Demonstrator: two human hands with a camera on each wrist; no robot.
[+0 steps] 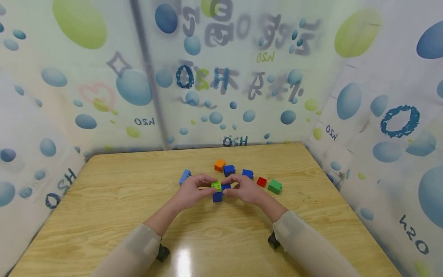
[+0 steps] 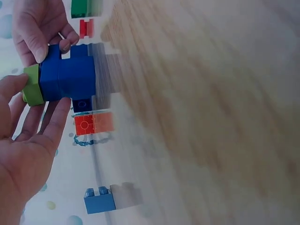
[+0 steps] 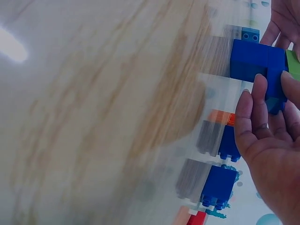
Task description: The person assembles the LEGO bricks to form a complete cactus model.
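Note:
Low over the middle of the table stands a stack of toy building bricks, with both hands around it. At its top is a lime green brick (image 1: 216,186), which my left hand (image 1: 192,192) pinches between thumb and fingers. Beneath it, a blue brick (image 1: 226,187) juts out to the right, and my right hand (image 1: 247,190) holds its end with thumb and fingertips. A lower blue brick (image 1: 217,197) forms the base, upright on the tabletop. In the left wrist view, some left fingertips reach along the side of the blue bricks (image 2: 77,77).
Behind the hands lie a light blue brick (image 1: 185,177), an orange brick (image 1: 219,166) and two loose blue bricks (image 1: 229,170). Farther right are a red brick (image 1: 261,182) and a green brick (image 1: 275,187). Printed curtains (image 1: 221,115) surround the wooden table (image 1: 121,192).

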